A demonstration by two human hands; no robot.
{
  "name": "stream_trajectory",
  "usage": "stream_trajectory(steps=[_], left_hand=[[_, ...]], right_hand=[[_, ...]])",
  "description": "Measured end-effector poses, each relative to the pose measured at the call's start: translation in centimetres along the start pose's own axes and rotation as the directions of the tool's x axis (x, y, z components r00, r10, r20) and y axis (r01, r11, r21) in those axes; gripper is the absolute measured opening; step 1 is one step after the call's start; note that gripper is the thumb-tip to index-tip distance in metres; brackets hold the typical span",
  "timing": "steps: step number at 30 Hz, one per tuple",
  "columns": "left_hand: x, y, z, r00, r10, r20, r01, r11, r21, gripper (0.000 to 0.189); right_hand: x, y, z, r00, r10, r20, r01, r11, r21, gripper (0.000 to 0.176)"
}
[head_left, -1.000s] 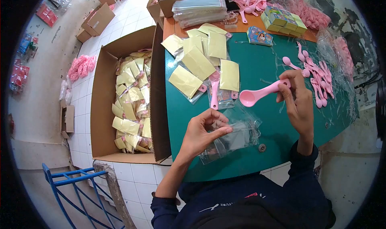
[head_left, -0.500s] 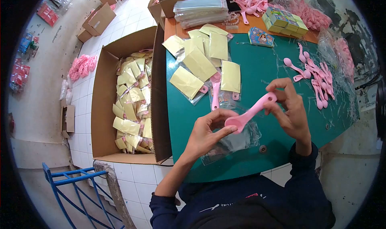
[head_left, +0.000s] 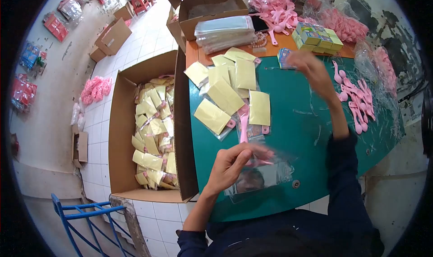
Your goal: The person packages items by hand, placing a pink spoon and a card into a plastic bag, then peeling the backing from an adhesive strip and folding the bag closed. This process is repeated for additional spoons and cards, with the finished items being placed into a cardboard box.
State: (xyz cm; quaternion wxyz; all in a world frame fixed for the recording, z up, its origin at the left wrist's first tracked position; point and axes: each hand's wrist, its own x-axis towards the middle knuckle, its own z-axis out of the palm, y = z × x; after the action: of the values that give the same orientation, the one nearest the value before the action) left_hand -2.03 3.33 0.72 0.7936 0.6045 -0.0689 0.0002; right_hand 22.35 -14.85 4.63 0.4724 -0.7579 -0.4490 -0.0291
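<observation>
My left hand [head_left: 230, 169] is low over the green table top, thumb and fingers closed at the end of a pink scoop spoon [head_left: 260, 161], mostly hidden and blurred. Beneath it lie clear plastic bags [head_left: 273, 175]. My right hand [head_left: 311, 70], smeared by motion, is stretched out at the small stack of printed cards [head_left: 284, 58] and partly covers it. Just beyond my left hand, another pink spoon [head_left: 244, 127] lies among packed bags with yellow cards [head_left: 225, 96].
At left stands a big cardboard box [head_left: 118, 167] full of packed bags. Loose pink spoons [head_left: 356, 101] lie at right. Along the back are clear sleeves [head_left: 224, 31], card bundles [head_left: 315, 38] and more pink spoons [head_left: 275, 9]. A blue metal frame [head_left: 85, 212] stands lower left.
My right hand has let go of the pink spoon and moved up and away to the printed cards. My left hand has moved lower, over the clear bags. The view has shifted slightly.
</observation>
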Motion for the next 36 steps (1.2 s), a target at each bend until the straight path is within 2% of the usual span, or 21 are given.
stream_trajectory(steps=[1, 2, 3, 6, 7, 10, 13, 16, 19, 22, 25, 26, 28, 31, 34, 36], left_hand=[[-0.1, -0.6, -0.4, 0.999, 0.042, 0.011, -0.042, 0.999, -0.002, 0.033], [-0.3, -0.9, -0.7, 0.996, 0.087, 0.02, -0.087, 0.996, -0.002, 0.033], [-0.5, -0.7, -0.5, 0.998, 0.062, -0.018, -0.063, 0.997, -0.045, 0.033], [-0.9, -0.3, -1.1, 0.995, 0.096, -0.023, -0.092, 0.986, 0.138, 0.034], [-0.9, -0.1, -1.0, 0.996, 0.068, -0.049, -0.064, 0.995, 0.083, 0.034], [-0.7, -0.2, -1.1, 0.997, -0.004, -0.082, 0.002, 1.0, -0.027, 0.034], [-0.7, -0.6, -0.9, 0.994, -0.047, -0.103, 0.044, 0.999, -0.028, 0.033], [-0.7, -0.7, -0.9, 0.993, -0.077, -0.094, 0.077, 0.997, -0.005, 0.033], [-0.7, -0.3, -0.8, 0.987, -0.114, -0.113, 0.114, 0.993, -0.005, 0.033], [-0.6, -0.6, -0.7, 0.987, -0.122, -0.101, 0.117, 0.992, -0.053, 0.033], [-0.5, -0.4, -0.1, 0.987, -0.131, -0.094, 0.126, 0.99, -0.06, 0.032], [-0.6, -0.3, -0.1, 0.987, -0.136, -0.089, 0.13, 0.989, -0.065, 0.032], [-1.0, -0.5, -0.2, 0.985, -0.146, -0.092, 0.139, 0.987, -0.075, 0.032], [-0.7, -0.7, -0.2, 0.983, -0.142, -0.116, 0.134, 0.988, -0.076, 0.032], [-0.7, -0.5, 0.0, 0.98, -0.13, -0.151, 0.122, 0.991, -0.059, 0.033], [-0.7, -0.4, 0.0, 0.979, -0.12, -0.165, 0.115, 0.993, -0.039, 0.034]], right_hand=[[1.4, 6.5, -1.4, 0.994, 0.035, -0.101, -0.063, 0.955, -0.29, 0.033], [2.1, 12.1, -2.8, 0.989, 0.118, -0.091, -0.146, 0.887, -0.438, 0.033], [2.3, 15.9, -3.6, 0.975, 0.202, -0.095, -0.219, 0.79, -0.572, 0.034], [1.1, 18.4, -2.7, 0.936, 0.338, -0.101, -0.279, 0.534, -0.798, 0.036], [1.2, 17.6, -2.4, 0.923, 0.353, -0.152, -0.342, 0.572, -0.745, 0.034], [1.1, 15.4, -1.3, 0.926, 0.245, -0.287, -0.377, 0.554, -0.742, 0.028], [0.7, 15.9, -0.2, 0.905, 0.201, -0.375, -0.412, 0.631, -0.657, 0.023], [0.3, 16.3, -0.2, 0.922, 0.199, -0.333, -0.378, 0.654, -0.655, 0.024], [0.5, 16.1, -0.8, 0.917, 0.184, -0.355, -0.37, 0.728, -0.577, 0.031], [0.3, 17.6, -1.0, 0.945, 0.067, -0.321, -0.253, 0.772, -0.583, 0.038], [0.5, 20.2, -1.3, 0.959, 0.161, -0.233, -0.273, 0.749, -0.604, 0.044], [0.5, 20.2, -1.4, 0.951, 0.152, -0.268, -0.293, 0.713, -0.637, 0.041], [0.7, 18.4, -1.2, 0.936, 0.127, -0.327, -0.329, 0.642, -0.693, 0.035], [1.3, 15.6, -1.0, 0.951, 0.068, -0.302, -0.274, 0.636, -0.721, 0.024], [1.2, 10.9, -0.9, 0.957, 0.029, -0.287, -0.151, 0.899, -0.412, 0.018], [-0.5, 1.6, 0.1, 0.981, -0.005, -0.193, -0.058, 0.946, -0.318, 0.018]])
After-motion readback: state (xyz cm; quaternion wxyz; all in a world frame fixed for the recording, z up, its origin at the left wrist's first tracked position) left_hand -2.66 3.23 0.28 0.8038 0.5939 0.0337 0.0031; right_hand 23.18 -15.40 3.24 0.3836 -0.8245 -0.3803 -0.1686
